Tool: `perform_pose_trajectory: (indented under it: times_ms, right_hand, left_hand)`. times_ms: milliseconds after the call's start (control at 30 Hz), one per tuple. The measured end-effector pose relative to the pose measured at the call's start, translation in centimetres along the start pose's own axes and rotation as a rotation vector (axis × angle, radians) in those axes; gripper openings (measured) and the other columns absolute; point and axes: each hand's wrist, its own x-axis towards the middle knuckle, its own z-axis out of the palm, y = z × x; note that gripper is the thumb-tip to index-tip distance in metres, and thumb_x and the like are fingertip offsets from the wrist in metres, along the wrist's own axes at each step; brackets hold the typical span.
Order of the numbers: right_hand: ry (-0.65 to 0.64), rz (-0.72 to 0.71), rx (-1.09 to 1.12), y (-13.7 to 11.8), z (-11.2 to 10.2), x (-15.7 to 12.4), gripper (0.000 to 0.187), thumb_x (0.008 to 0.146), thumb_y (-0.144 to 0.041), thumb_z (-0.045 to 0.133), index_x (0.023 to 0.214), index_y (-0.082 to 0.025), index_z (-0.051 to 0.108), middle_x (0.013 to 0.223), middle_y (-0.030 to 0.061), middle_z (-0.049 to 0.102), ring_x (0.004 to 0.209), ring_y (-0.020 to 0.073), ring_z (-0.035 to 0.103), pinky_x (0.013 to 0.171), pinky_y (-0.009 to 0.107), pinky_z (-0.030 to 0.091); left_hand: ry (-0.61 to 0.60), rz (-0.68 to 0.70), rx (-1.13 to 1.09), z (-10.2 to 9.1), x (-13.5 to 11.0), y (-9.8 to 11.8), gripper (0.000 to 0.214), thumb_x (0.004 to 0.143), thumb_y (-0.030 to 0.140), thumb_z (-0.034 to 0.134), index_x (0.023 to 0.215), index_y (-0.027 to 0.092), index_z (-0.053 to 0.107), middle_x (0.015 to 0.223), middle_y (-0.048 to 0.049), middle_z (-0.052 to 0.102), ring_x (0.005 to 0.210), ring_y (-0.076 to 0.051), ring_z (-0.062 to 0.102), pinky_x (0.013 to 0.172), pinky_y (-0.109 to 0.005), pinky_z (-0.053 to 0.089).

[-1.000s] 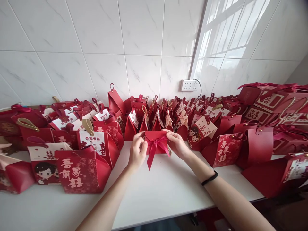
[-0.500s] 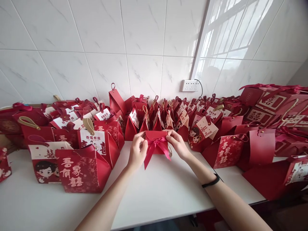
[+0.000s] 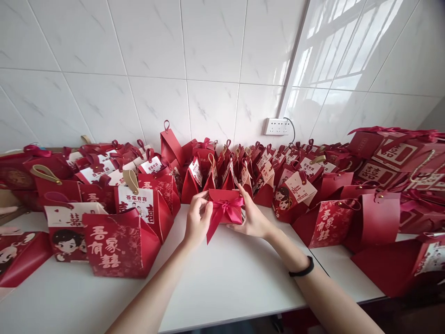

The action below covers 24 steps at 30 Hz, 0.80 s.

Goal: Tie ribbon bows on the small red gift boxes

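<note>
A small red gift box with a glossy dark-pink ribbon bow on its front is held between my two hands, just over the white table. My left hand grips its left side, thumb in front by the ribbon and fingers behind. With fingers and thumb wrapped round the right side, my right hand clasps the box from the other end. One ribbon tail hangs down at the left. Directly behind stand rows of red paper gift boxes with loop handles.
Red printed boxes stand on the white table at left, plain red ones at right. Larger ribboned boxes are stacked far right. Another person's hand shows at the left edge by a tilted box. A power strip is on the tiled wall.
My right hand has shifted from the box's top right corner to wrap round its right side. At the left edge, a box has come further into view beside another person's hand.
</note>
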Motion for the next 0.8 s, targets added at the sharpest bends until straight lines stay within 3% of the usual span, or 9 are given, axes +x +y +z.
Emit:
perform_pose_trajectory:
  times_ms: [100, 167, 267, 333, 533, 800]
  right_hand:
    - [0.035, -0.078, -0.09, -0.1, 0.4, 0.0, 0.114, 0.069, -0.033, 0.074, 0.147, -0.021, -0.008, 0.139, 0.0199, 0.03, 0.126, 0.0337, 0.039, 0.101, 0.052, 0.039]
    - [0.073, -0.113, -0.134, -0.3, 0.5, 0.0, 0.113, 0.07, -0.032, 0.073, 0.147, -0.022, -0.008, 0.139, 0.0198, 0.03, 0.125, 0.0338, 0.038, 0.101, 0.052, 0.039]
    - [0.154, -0.124, -0.144, -0.8, 0.6, 0.0, 0.111, 0.072, -0.033, 0.072, 0.147, -0.023, -0.009, 0.14, 0.0188, 0.03, 0.128, 0.0337, 0.036, 0.103, 0.052, 0.037]
    - [0.212, -0.127, -0.126, -1.0, 0.6, -0.1, 0.111, 0.071, -0.034, 0.072, 0.147, -0.025, -0.008, 0.14, 0.0175, 0.031, 0.129, 0.0336, 0.034, 0.106, 0.052, 0.033]
    - [0.293, -0.141, -0.074, -1.3, 0.4, -0.1, 0.113, 0.066, -0.03, 0.078, 0.146, -0.035, -0.001, 0.14, 0.014, 0.032, 0.13, 0.0337, 0.032, 0.107, 0.056, 0.028]
    - [0.301, -0.145, -0.065, -1.1, 0.4, -0.1, 0.112, 0.064, -0.028, 0.079, 0.146, -0.034, 0.004, 0.141, 0.0136, 0.032, 0.131, 0.032, 0.033, 0.108, 0.052, 0.029]
  left_hand:
    - [0.066, 0.132, 0.024, -0.1, -0.1, 0.4, 0.013, 0.09, 0.024, 0.046, 0.077, 0.02, 0.047, 0.112, -0.0091, 0.057, 0.111, -0.019, 0.057, 0.087, -0.035, 0.052]
    - [0.108, 0.301, 0.1, -0.2, -0.3, 0.8, 0.012, 0.089, 0.023, 0.049, 0.078, 0.02, 0.049, 0.11, -0.0076, 0.053, 0.117, -0.021, 0.052, 0.093, -0.039, 0.05]
    - [0.136, 0.557, 0.244, -0.1, -0.9, 1.8, 0.011, 0.085, 0.026, 0.057, 0.076, 0.021, 0.055, 0.103, -0.0053, 0.048, 0.112, -0.021, 0.05, 0.094, -0.041, 0.049]
    - [0.145, 0.633, 0.286, 0.1, -1.2, 2.4, 0.01, 0.083, 0.027, 0.061, 0.074, 0.022, 0.059, 0.099, -0.0049, 0.045, 0.106, -0.02, 0.049, 0.09, -0.038, 0.051]
    - [0.125, 0.635, 0.281, 0.1, -1.3, 2.9, 0.012, 0.083, 0.026, 0.061, 0.072, 0.022, 0.061, 0.099, -0.0056, 0.044, 0.102, -0.02, 0.047, 0.085, -0.036, 0.051]
    - [0.109, 0.649, 0.284, -0.2, -1.1, 2.9, 0.008, 0.083, 0.024, 0.062, 0.075, 0.022, 0.059, 0.103, -0.0059, 0.046, 0.104, -0.021, 0.047, 0.087, -0.036, 0.049]
